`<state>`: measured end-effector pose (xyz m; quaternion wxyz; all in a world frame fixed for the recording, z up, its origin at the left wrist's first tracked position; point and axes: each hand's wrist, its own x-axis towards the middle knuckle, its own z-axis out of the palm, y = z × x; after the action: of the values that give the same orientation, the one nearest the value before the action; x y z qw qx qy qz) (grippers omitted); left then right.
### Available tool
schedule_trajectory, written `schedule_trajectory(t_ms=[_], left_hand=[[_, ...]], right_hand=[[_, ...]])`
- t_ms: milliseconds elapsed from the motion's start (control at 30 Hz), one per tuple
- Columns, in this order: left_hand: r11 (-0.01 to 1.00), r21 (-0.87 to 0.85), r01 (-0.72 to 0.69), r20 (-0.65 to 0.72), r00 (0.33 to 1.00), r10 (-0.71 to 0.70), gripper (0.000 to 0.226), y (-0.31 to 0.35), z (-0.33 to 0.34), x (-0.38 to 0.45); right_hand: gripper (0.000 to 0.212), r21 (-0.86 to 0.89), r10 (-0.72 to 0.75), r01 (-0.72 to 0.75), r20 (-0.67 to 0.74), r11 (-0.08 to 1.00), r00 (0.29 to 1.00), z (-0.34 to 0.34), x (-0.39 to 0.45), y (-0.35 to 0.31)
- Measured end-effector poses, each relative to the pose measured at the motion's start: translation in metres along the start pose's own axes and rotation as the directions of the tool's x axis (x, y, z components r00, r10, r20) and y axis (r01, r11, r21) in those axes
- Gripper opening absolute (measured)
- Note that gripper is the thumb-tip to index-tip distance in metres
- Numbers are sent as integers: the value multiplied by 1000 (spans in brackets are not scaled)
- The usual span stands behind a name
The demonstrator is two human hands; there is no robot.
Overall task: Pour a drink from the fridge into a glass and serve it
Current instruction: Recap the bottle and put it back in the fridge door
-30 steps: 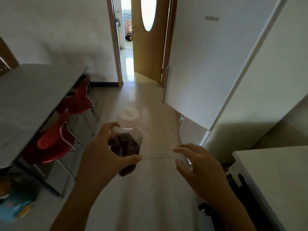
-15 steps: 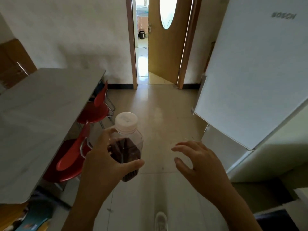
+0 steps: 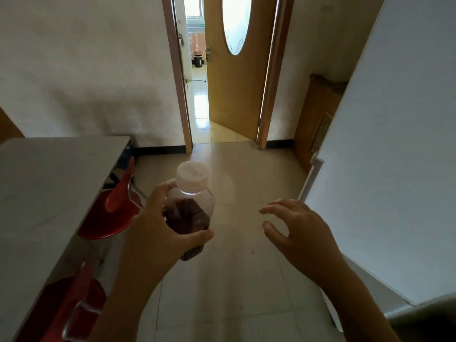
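My left hand [image 3: 153, 230] grips the bottle [image 3: 188, 213] around its middle: the thumb wraps across the near side and the fingers curl behind the shoulder. The bottle is upright with a slight tilt, held in the air above the tiled floor [image 3: 234, 280], roughly at the centre of my view. Its white cap [image 3: 192, 174] is screwed on. Dark liquid fills the lower part; the clear upper part under the cap holds none.

My right hand [image 3: 303, 233] holds nothing. Its fingers are spread and loosely bent, the thumb apart from them, the palm facing down and left. It hangs to the right of the bottle, apart from it.

The white fridge door [image 3: 394, 156] stands to my right, just beyond the right hand. A grey table [image 3: 49, 181] runs along my left, with two red chairs [image 3: 111, 218] pushed in at its edge. Straight ahead, a wooden door [image 3: 237, 70] with an oval pane stands open onto a lit corridor.
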<state>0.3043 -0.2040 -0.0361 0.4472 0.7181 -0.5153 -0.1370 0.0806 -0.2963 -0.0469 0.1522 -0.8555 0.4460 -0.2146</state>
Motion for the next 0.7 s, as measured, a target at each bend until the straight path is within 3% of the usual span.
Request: schedule_trajectory(t_ms=[300, 700], left_hand=[[995, -16, -100, 162, 982, 102, 102, -34, 63, 222], [945, -198, -262, 465, 823, 326, 108, -23, 184, 489]], right_hand=[[26, 14, 148, -147, -100, 989, 984, 22, 175, 58], [29, -100, 408, -437, -226, 894, 885, 27, 367, 132]])
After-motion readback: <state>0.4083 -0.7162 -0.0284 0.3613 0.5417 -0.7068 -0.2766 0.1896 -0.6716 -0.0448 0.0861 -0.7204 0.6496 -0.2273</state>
